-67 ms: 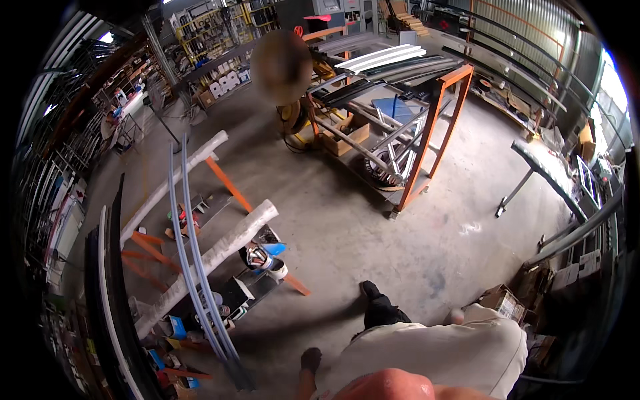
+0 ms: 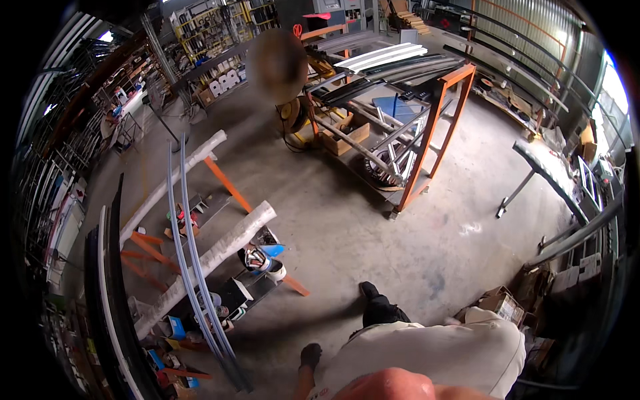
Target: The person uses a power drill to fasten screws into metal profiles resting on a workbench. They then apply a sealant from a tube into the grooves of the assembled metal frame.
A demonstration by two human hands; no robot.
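Two pale strips point(image 2: 193, 267) beyond gloved hand point(image 2: 310, 355)

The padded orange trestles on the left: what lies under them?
Under the padded trestles, on low shelves, lie tape rolls, a blue piece and small tools. The long grey profiles resting on top hide part of the shelves.

Left hand point(image 2: 310, 355) in dark glove, low near bottom edge, hanging down by left side. Fingers too small to tell if curled or flat. Bare left forearm point(image 2: 305, 385) runs down from it. Right hand not seen. Right arm in pale sleeve point(image 2: 490, 333), bent, close to body.
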